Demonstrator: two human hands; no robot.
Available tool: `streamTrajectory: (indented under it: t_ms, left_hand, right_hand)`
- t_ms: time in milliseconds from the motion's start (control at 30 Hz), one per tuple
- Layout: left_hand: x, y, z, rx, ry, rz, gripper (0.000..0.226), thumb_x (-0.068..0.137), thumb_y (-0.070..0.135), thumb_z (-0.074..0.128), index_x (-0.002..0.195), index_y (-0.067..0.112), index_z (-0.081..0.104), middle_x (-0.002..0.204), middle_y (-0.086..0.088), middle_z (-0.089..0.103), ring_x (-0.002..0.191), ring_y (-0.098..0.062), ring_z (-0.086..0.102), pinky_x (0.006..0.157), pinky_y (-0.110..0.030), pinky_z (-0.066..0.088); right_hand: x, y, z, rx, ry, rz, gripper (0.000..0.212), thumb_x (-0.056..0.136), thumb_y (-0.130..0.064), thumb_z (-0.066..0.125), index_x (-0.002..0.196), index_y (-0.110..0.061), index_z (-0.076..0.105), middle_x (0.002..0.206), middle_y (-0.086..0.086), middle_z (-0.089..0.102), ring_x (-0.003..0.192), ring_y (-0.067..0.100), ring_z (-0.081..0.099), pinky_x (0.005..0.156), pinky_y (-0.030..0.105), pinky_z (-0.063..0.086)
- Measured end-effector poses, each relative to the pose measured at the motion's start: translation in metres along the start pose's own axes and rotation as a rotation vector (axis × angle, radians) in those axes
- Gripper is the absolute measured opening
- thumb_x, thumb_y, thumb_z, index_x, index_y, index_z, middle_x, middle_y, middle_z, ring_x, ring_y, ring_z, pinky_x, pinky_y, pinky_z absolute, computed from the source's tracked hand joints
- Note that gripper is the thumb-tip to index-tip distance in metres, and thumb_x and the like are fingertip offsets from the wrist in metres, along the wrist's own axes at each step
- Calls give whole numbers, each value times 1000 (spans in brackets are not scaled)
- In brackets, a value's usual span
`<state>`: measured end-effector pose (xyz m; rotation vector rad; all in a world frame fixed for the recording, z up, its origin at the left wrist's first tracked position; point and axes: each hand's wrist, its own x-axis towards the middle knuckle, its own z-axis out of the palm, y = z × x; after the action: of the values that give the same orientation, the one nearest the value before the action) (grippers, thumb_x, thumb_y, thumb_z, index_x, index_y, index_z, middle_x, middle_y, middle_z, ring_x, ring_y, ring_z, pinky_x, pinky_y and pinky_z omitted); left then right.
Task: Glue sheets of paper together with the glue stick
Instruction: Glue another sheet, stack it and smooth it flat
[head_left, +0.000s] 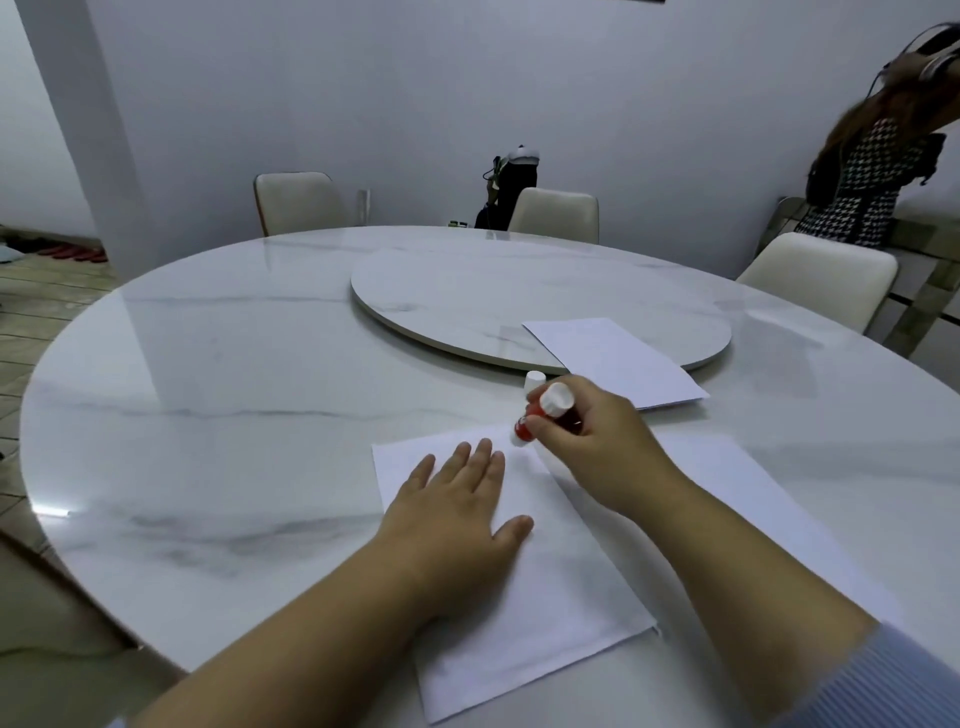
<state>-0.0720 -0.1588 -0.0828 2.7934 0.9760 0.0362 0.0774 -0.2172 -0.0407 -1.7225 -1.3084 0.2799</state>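
At the lower centre of the frame your left hand (457, 512) lies flat, fingers straight, on the near sheet of paper (545, 597). Just above, your right hand (592, 441) grips the red glue stick (540, 415), its tip touching this sheet. Behind it stands the white cap (534, 382), and a second sheet (618, 358) lies partly on the marble turntable (467, 291).
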Motion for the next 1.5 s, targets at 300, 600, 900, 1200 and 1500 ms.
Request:
streamTrajectory:
  t_ms: [300,600,900,1200,1500]
  left_hand:
    - [-1,0,-1,5,8,-2,69,93,53,18,149,21,-8,158,4,-13,144,-9,-13,117,-35,-8]
    - [-6,3,-7,7,-7,-86,71,92,55,20,149,19,-3,159,3,-9,145,-10,-7,118,-35,-2]
    - [-28,-10,-21,-45,56,30,67,82,68,36,142,41,22,159,6,7,145,-13,2,115,-34,4]
    - [-33,8,2,-24,3,-25,81,82,72,24,145,38,-12,155,7,-23,142,-14,-22,115,-41,-12]
    - [-33,13,-4,-16,-21,-161,86,77,77,24,147,37,-6,158,6,-15,144,-15,-13,116,-43,-4]
  right_hand:
    - [-34,-12,-33,-132,-204,23,6,76,-26,62,82,-24,64,81,-9,73,78,13,67,79,46,54]
    - [-85,-19,-90,302,-291,-13,14,65,-4,74,77,-11,70,82,16,74,65,25,68,59,29,54]
    - [2,3,-56,684,292,147,39,79,6,64,111,-18,63,86,-1,68,71,10,66,64,16,52]
    - [67,41,17,7,267,251,26,76,-21,76,95,-24,59,83,-11,64,77,11,61,62,20,44]
    - [41,45,-64,-73,158,207,44,67,-17,84,107,-12,65,85,-1,61,71,12,55,63,14,49]
